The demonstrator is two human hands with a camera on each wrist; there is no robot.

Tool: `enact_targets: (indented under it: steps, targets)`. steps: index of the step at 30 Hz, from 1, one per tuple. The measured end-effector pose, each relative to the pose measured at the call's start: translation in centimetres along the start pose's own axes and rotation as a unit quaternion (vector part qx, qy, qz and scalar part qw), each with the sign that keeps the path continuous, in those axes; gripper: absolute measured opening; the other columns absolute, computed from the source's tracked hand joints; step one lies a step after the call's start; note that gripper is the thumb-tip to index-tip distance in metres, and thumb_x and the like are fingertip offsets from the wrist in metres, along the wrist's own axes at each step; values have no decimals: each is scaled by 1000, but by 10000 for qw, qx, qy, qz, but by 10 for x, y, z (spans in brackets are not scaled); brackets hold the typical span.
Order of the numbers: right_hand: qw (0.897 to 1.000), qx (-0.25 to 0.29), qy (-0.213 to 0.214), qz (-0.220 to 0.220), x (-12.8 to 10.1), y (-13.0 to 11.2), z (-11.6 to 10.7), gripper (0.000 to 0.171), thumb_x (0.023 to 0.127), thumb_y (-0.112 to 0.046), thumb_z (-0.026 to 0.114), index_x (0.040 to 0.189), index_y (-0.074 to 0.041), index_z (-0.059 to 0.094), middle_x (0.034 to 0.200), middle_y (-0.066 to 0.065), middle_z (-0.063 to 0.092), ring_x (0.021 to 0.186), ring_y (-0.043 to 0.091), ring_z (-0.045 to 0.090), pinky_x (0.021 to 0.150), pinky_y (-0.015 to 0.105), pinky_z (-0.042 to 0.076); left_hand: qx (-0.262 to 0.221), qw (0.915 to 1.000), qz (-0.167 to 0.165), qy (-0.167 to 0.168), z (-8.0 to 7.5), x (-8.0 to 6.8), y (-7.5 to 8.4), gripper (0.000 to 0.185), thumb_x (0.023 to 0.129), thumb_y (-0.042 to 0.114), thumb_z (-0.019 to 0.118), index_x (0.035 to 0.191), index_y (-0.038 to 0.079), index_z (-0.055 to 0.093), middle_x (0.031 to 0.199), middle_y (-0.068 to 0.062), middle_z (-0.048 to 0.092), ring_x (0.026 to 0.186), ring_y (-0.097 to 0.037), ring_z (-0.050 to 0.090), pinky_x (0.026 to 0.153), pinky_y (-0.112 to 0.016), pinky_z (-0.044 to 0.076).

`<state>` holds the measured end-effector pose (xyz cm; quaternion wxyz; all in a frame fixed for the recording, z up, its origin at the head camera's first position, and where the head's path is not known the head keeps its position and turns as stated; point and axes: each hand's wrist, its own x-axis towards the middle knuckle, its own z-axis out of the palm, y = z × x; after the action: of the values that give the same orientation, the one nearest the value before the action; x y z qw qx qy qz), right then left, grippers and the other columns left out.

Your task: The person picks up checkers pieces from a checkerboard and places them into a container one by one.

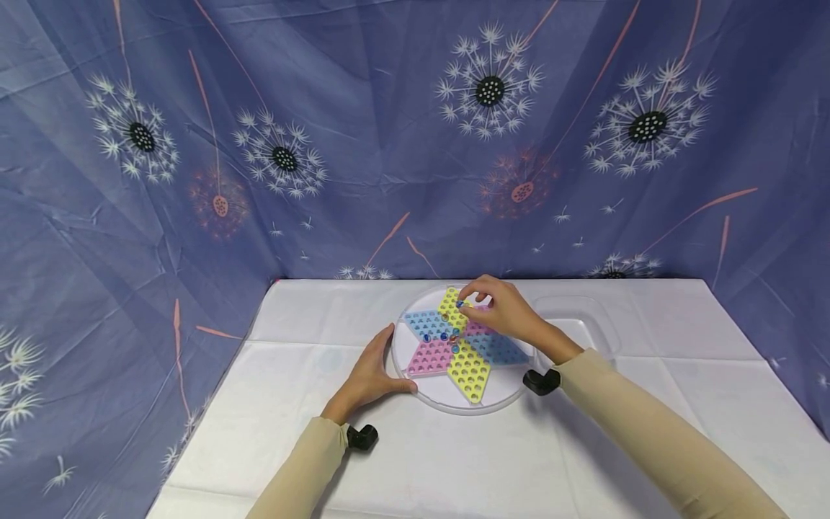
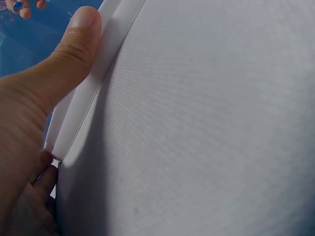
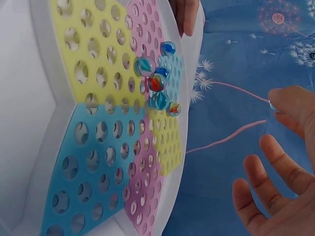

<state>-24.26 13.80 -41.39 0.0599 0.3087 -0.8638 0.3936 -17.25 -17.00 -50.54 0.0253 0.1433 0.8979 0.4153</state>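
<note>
The right hand (image 1: 504, 308) pinches a marble (image 1: 460, 304) above the far yellow point (image 1: 452, 294) of the board (image 1: 470, 411), beyond the clustered marbles (image 1: 455, 349); the left hand (image 1: 369, 369), thumb and fingers apart, touches its left edge.

near side: open run over bare tabletop (image 1: 454, 476) to board (image 1: 502, 382), between both sleeves (image 1: 648, 425). left hand (image 1: 372, 369) blocks board's left rim. right hand (image 1: 503, 308) overhangs far side, its sleeve cutting across near right. marbles (image 1: 454, 339) crowd centre; tray (image 1: 580, 335) sits just right.
</note>
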Motion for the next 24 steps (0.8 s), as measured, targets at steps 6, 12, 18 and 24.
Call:
enact_targets:
  steps: [6, 12, 18, 24]
  targets:
    - [9999, -50, 5, 103, -7, 1, -7, 19, 90, -17, 81, 109, -17, 76, 112, 8, 67, 91, 25, 65, 74, 39, 57, -26, 10000, 17, 24, 0, 0, 1, 136, 59, 42, 101, 162, 1, 23, 167, -16, 27, 154, -32, 24, 126, -45, 21]
    - [9998, -147, 69, 136, -17, 4, -17, 21, 90, -14, 81, 109, -17, 76, 111, 8, 66, 85, 19, 65, 70, 35, 58, -21, 10000, 31, 12, 0, 0, 1, 136, 59, 43, 101, 162, 1, 22, 167, -17, 27, 154, -33, 24, 126, -46, 21]
    - [9992, -236, 60, 309, -28, 10, -30, 19, 92, -17, 80, 111, -18, 76, 111, 3, 64, 84, 16, 65, 71, 33, 58, 40, 10000, -5, -1, 1, -1, 0, 137, 59, 44, 100, 163, 3, 21, 167, -16, 27, 154, -33, 24, 126, -46, 21]
    - [9982, -397, 127, 424, -41, 17, -46, 19, 93, -17, 79, 111, -19, 75, 112, 3, 65, 85, 15, 66, 70, 34, 59, 76, 10000, -21, 2, 1, -1, 2, 137, 59, 44, 100, 163, 3, 21, 167, -15, 27, 154, -32, 23, 126, -46, 21]
